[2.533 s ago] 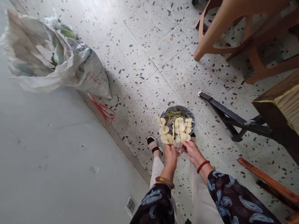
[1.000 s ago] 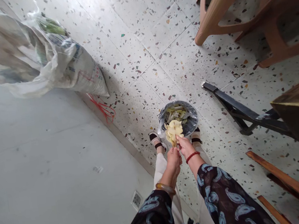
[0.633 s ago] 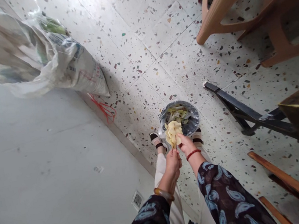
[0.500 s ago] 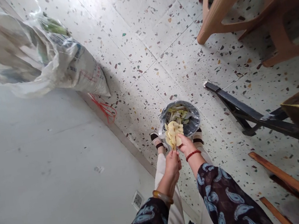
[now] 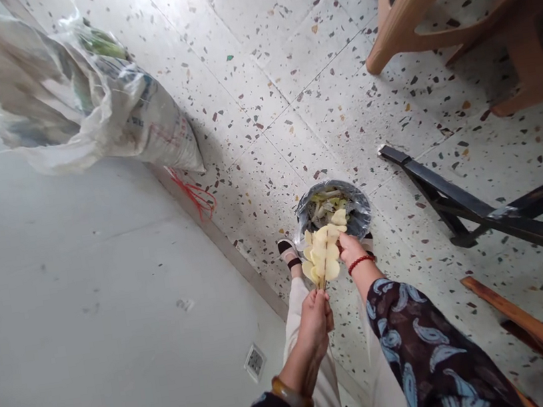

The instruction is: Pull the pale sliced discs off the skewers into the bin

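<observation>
My left hand is closed around the bare lower ends of thin wooden skewers. Pale yellow slices, which look like potato, are threaded along them in an overlapping bunch. My right hand is closed at the upper right edge of the bunch, its fingertips against the slices there and partly hidden by them. Just beyond both hands, on the floor, stands a bin lined with a dark plastic bag, with leafy scraps and peelings inside. The slices overlap its near rim in view.
A white woven sack leans by the wall at upper left, with red string beside it. Brown plastic stools stand at upper right. A black metal leg frame and a wooden bar are at right.
The bunch of slices has spread wider, with some slices now farther up and right. My right hand has moved slightly right, away from my left. The view has shifted a little.
</observation>
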Demonstrator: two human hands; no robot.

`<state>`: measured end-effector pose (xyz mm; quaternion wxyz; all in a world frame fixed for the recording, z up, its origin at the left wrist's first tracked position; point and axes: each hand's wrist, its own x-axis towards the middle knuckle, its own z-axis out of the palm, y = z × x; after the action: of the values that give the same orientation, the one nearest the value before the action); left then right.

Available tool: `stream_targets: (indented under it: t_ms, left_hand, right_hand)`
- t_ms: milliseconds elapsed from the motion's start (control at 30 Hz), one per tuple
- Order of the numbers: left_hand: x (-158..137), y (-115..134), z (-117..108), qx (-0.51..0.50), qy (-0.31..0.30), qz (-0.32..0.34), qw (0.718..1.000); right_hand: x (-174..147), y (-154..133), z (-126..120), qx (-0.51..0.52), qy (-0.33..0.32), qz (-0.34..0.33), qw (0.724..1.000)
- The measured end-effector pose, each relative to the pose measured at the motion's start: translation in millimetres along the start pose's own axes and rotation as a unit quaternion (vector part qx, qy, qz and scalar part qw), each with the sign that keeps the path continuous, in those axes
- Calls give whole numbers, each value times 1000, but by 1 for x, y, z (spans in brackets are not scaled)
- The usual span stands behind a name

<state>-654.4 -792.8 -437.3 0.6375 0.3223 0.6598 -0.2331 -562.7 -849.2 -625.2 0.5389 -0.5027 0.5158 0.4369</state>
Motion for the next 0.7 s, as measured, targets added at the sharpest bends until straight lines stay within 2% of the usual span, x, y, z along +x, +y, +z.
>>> stream_targets:
  t_ms: [100, 233, 400, 467, 600, 700]
  left_hand:
    - [-11, 2, -10, -18, -9, -2, 1000]
    - [-5, 11, -10, -22, -11, 17, 1000]
    - [29, 14, 10, -1, -14, 35, 999]
    - [39, 10, 17, 5, -14, 41, 999]
    - [48, 0, 21, 30, 1, 53, 998]
    - [53, -1, 19, 53, 25, 74, 996]
  right_hand:
    - [7, -22, -11, -41, 21, 48, 998]
    - [-12, -36, -25, -76, 13, 35, 996]
    - [-69, -13, -29, -97, -48, -28, 994]
    - [-84, -4, -26, -102, -50, -59, 992]
    - [-86, -2, -21, -99, -35, -108, 989]
    - [-79, -5, -19, -98, -55, -102, 988]
